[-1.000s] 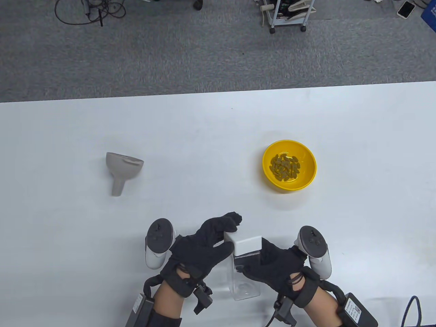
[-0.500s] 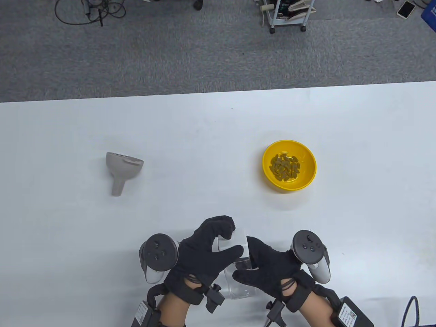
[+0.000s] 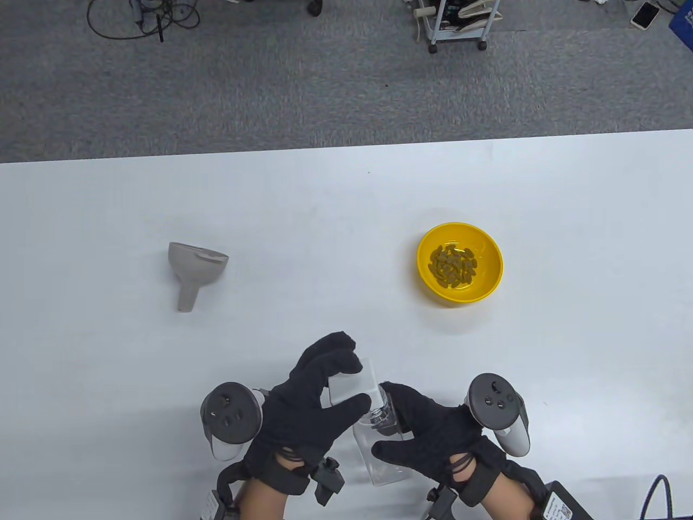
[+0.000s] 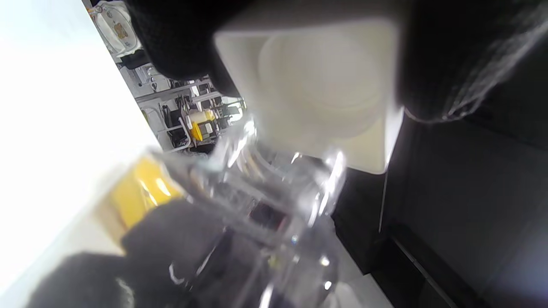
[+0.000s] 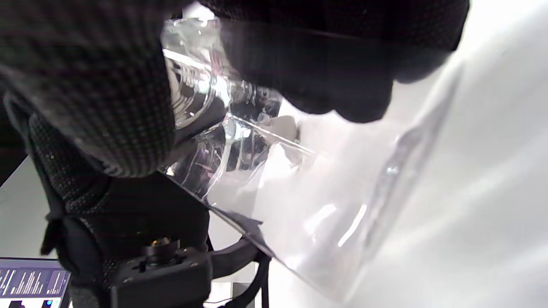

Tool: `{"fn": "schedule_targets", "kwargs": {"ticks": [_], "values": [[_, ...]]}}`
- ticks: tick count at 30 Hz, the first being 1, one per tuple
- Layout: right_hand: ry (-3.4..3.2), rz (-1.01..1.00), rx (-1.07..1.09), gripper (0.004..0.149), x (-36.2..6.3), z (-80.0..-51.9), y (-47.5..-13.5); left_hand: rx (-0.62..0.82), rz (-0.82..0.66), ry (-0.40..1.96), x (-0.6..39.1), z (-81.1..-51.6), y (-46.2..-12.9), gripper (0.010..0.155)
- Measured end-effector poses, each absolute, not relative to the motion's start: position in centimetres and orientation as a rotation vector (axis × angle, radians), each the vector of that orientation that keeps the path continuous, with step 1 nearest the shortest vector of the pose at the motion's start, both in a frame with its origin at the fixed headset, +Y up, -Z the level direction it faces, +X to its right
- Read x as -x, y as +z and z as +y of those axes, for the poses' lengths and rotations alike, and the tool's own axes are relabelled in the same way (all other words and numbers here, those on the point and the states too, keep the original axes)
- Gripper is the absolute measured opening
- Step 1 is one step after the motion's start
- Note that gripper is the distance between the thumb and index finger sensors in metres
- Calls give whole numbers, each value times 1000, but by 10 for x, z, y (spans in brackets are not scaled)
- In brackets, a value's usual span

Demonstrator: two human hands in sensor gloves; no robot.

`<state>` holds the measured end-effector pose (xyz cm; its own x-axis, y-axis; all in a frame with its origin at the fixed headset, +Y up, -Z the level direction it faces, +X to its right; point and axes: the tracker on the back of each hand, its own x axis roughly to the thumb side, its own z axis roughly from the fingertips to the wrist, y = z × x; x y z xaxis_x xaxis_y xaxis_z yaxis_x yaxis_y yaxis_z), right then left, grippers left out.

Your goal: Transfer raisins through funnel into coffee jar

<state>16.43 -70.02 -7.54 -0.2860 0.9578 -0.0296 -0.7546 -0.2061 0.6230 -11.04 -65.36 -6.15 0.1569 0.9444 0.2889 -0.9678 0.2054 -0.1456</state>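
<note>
While the right hand [image 3: 433, 433] grips the clear jar [image 3: 381, 460], left hand [image 3: 308, 401] fingers [image 3: 335, 352] hold its white lid [image 3: 352, 382] lifted off.

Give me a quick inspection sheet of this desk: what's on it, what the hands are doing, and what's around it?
Surface: white table, with shadows near the hands.
Job's things: clear jar at the near edge; white lid off it, the neck exposed; grey funnel lying on its side at left; yellow bowl holding raisins at right.
Clutter: nothing seen on the table.
Hands: left hand grips the lid; right hand holds the jar.
Cables: a loop on the carpet; a dark cable at the table's near right corner.
Surroundings: grey carpet, wheeled cart, phone on the floor.
</note>
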Motion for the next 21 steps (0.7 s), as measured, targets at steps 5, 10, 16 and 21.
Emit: {"fn": "schedule_targets", "kwargs": {"ticks": [5,10,16,21], "values": [[1762,634,-408,93,-169,-701,-79,-108,-230,1285,133,-661,-66,68],[1767,608,-382,92,-174,-701,-82,-4,-85,992,148,-681,-76,73],[1766,595,-367,93,-176,-700,-83,120,-50,613,145,-706,-88,75],[1780,591,-369,92,-178,-700,-85,331,-103,475,134,-729,-99,77]]}}
